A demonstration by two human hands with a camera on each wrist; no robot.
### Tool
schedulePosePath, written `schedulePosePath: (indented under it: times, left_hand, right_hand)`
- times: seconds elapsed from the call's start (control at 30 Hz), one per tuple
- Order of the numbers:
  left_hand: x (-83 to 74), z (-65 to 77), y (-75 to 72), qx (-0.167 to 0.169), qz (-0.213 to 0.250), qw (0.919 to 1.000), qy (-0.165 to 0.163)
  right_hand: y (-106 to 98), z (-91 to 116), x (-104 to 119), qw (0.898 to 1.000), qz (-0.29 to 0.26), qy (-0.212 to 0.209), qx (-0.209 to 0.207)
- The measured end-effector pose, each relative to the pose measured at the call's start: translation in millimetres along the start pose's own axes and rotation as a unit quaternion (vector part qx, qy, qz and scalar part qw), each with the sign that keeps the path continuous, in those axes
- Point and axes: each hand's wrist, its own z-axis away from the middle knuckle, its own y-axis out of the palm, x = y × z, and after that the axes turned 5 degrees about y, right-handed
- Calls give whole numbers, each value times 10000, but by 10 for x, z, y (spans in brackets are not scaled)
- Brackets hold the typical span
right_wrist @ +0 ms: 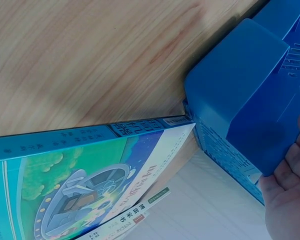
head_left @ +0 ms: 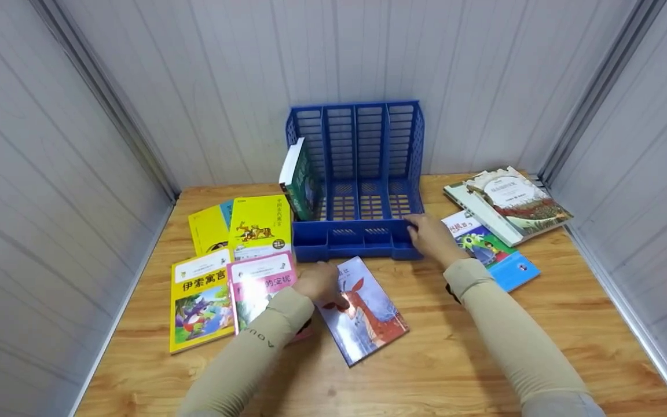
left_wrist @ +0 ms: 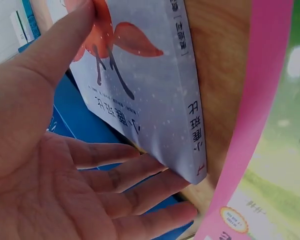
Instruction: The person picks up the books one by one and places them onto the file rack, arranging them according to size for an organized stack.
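Note:
A picture book with a red deer on its cover (head_left: pixel 374 315) is in front of the blue file rack (head_left: pixel 342 252). My left hand (head_left: pixel 317 284) holds this book near its top left corner. In the left wrist view, the thumb lies on the deer book's cover (left_wrist: pixel 155 115) while the fingers of the left hand (left_wrist: pixel 65 185) reach under its edge. At the rack's front right corner, my right hand (head_left: pixel 433 237) grips the wall. The right wrist view shows its fingers curled over the rim of the blue rack (right_wrist: pixel 235 75).
A green book (head_left: pixel 304 182) stands upright in the rack's leftmost slot. To the left lie yellow books (head_left: pixel 261 223), a yellow fable book (head_left: pixel 200 307) and a pink book (head_left: pixel 261 278). White-covered books (head_left: pixel 513 197) and a blue-green book (head_left: pixel 493 255) lie at right. Panel walls enclose the table.

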Motion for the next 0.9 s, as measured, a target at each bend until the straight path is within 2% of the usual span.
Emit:
schedulePosePath:
  times: [0.2,0.33,0.6,0.7,0.9]
  left_hand:
    - [29,14,51,-168,-65,9998,-33]
    - [83,8,76,-142,-56,9999,-68]
    - [197,3,29,161,932,9951,-277]
    - [236,18,-5,256,1312,9907,-269]
    - [340,32,-26,343,1665,9854,-115]
  right_hand:
    - [9,-1,-6,9999,102,-84,-14]
    - [6,-1,-8,10000,71,-53,26]
    - [-19,-7,-1,9999,106,-45,21]
    - [-21,-12,0,9999,127,-26,31]
    - [-25,-13,15,9999,121,-28,53]
